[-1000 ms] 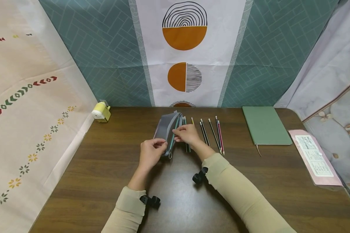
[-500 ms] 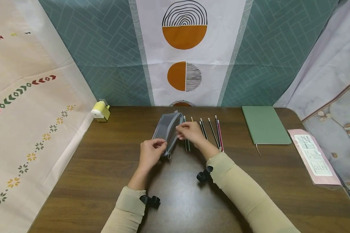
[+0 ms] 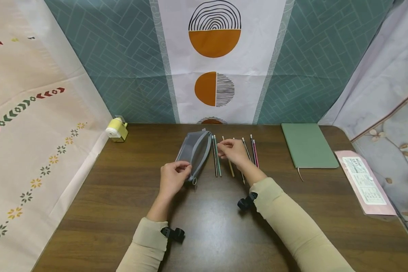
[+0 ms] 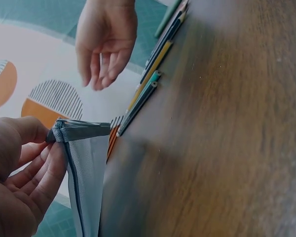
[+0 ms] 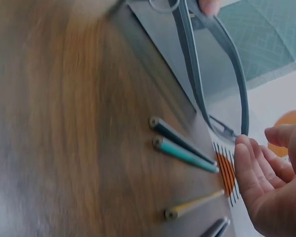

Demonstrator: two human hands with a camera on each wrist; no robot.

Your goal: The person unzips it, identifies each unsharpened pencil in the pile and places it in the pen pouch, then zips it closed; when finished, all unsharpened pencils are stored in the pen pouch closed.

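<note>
A grey zippered pencil pouch (image 3: 187, 145) stands on the table with its mouth spread apart. My left hand (image 3: 172, 177) pinches the near corner of its rim, by the zipper ring (image 3: 194, 181). In the left wrist view, thumb and fingertips grip that corner of the pouch (image 4: 86, 182). My right hand (image 3: 236, 153) is raised to the right of the pouch, over the pencils, holding nothing. Its fingers are loosely bent in the right wrist view (image 5: 271, 173). Beneath and beside it lie a dark pencil (image 3: 215, 158), a teal pencil (image 3: 218, 162) and a yellow pencil (image 3: 231, 168).
More pencils (image 3: 255, 151) lie further right, partly hidden by the right hand and forearm. A green notebook (image 3: 309, 145) and a pink sheet-like item with a white label (image 3: 367, 181) lie at the right. A yellow pencil sharpener (image 3: 117, 129) stands at the back left.
My right hand has moved right, away from the pouch mouth. A thin teal stick, seen by its fingers at the mouth a second ago, no longer shows there. The left hand keeps its grip.
</note>
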